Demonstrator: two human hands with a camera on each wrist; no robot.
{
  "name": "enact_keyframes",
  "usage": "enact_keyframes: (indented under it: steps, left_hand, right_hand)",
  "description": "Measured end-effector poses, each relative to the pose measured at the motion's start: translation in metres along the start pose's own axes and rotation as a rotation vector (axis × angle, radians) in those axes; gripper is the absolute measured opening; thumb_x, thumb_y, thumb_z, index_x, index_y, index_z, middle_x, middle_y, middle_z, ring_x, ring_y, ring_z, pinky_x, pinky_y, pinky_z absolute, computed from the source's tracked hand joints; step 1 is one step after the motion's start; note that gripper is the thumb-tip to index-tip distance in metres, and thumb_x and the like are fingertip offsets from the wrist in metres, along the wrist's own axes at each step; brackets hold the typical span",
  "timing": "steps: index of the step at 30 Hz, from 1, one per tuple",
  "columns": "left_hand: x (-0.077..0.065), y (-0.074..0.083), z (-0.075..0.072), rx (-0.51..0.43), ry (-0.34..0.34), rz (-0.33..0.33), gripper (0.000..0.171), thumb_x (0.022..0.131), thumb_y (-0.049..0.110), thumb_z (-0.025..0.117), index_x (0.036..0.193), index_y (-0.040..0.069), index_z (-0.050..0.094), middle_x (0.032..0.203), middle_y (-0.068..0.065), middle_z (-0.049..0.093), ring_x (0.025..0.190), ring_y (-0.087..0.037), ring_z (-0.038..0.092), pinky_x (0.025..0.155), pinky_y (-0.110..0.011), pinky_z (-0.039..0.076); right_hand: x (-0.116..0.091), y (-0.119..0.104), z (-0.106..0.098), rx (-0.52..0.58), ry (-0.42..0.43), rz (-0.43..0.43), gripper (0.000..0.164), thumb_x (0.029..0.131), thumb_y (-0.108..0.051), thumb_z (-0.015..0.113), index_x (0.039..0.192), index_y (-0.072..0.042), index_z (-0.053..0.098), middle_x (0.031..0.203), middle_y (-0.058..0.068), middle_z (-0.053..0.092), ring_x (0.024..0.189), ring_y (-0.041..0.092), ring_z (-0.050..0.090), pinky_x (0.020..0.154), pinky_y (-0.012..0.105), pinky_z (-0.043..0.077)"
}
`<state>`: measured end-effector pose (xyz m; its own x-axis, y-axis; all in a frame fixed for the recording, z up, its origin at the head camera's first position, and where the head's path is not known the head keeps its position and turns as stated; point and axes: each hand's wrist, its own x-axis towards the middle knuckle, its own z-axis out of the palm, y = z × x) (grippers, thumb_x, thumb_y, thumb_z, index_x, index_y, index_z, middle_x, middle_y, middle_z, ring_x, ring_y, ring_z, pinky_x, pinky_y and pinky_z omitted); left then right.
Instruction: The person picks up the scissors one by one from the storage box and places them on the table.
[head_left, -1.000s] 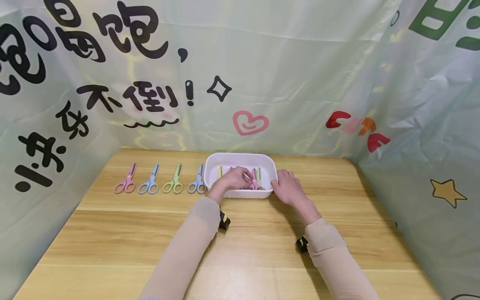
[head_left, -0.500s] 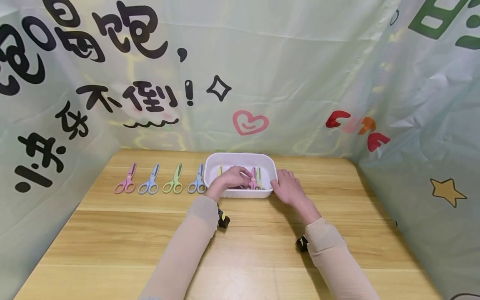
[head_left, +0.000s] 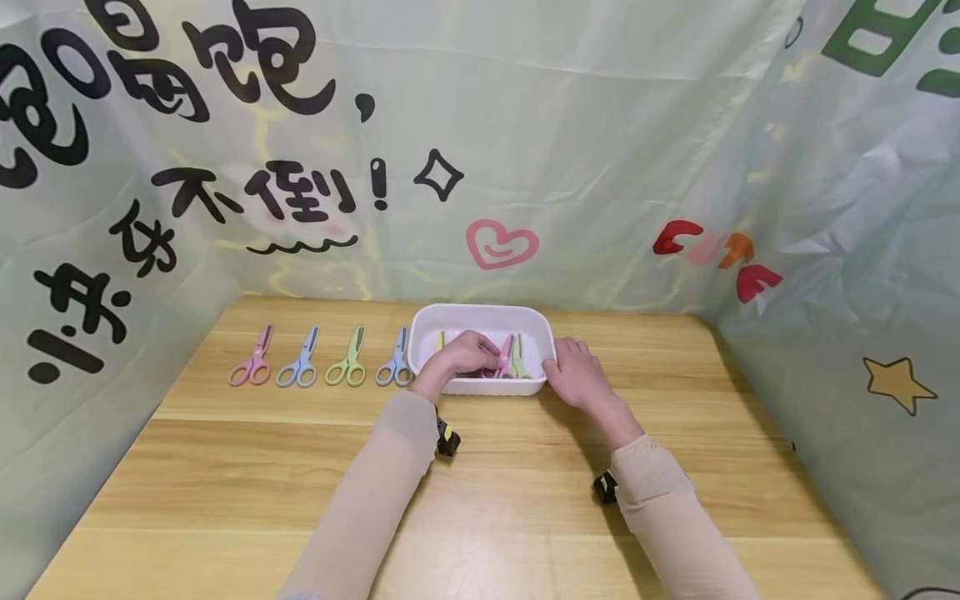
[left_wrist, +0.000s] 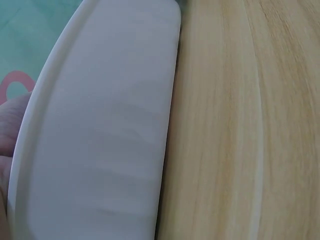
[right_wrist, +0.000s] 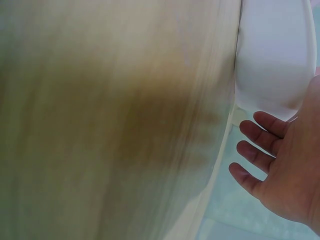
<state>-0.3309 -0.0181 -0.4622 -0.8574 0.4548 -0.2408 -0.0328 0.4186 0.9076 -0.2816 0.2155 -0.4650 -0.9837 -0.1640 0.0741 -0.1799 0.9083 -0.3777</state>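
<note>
In the head view my left hand (head_left: 471,353) reaches into a white plastic box (head_left: 480,387), its fingertips pinching a pair of pink scissors (head_left: 506,357). Green scissors (head_left: 519,358) lie just right of the pink pair, inside the box. A yellow tip (head_left: 439,340) shows at the box's left, the rest hidden by the hand. My right hand (head_left: 577,375) touches the box's right end, thumb at the rim. From the right wrist, that hand's fingers (right_wrist: 256,155) look spread and relaxed beside the box. The left wrist view shows mostly the box's outer wall (left_wrist: 100,125).
Left of the box, pink scissors (head_left: 257,360), blue scissors (head_left: 302,360), green scissors (head_left: 349,360) and another blue pair (head_left: 397,360) lie in a row, blades pointing away. The wooden table (head_left: 510,517) meets a printed cloth curtain (head_left: 585,167) behind and at both sides.
The pink scissors in the box have shifted slightly left at my left fingertips, and the green pair beside them shows more fully. My right hand stays at the box's end.
</note>
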Motion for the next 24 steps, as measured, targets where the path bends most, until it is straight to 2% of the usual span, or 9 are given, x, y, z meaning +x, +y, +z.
enact_keyframes:
  steps: [9,17,24]
  left_hand:
    - [0.0009,-0.0015,0.0,0.04,0.021,0.018,0.028,0.094,0.008,0.072,0.116,-0.009,0.069,0.09,-0.01,0.07,0.071,-0.012,0.061,0.064,-0.021,0.051]
    - [0.0008,0.0008,-0.0002,0.0,0.02,0.002,0.031,0.095,0.007,0.069,0.122,-0.009,0.064,0.09,-0.011,0.069,0.071,-0.014,0.062,0.064,-0.022,0.054]
    - [0.0016,0.0017,-0.0001,-0.044,0.045,0.01,0.036,0.089,0.0,0.065,0.125,-0.008,0.063,0.092,-0.012,0.07,0.072,-0.015,0.061,0.063,-0.022,0.053]
  right_hand:
    - [-0.0001,-0.0001,0.0003,0.005,-0.002,-0.001,0.049,0.105,-0.027,0.044,0.139,0.007,0.053,0.131,0.022,0.058,0.12,0.042,0.048,0.098,0.061,0.042]
    - [-0.0001,0.0012,0.0002,0.008,0.002,-0.001,0.049,0.105,-0.028,0.043,0.139,0.007,0.054,0.132,0.023,0.058,0.12,0.041,0.048,0.099,0.061,0.042]
    - [-0.0012,0.0,-0.0013,0.008,-0.006,-0.003,0.048,0.104,-0.028,0.043,0.135,0.007,0.055,0.129,0.023,0.058,0.118,0.041,0.048,0.099,0.061,0.042]
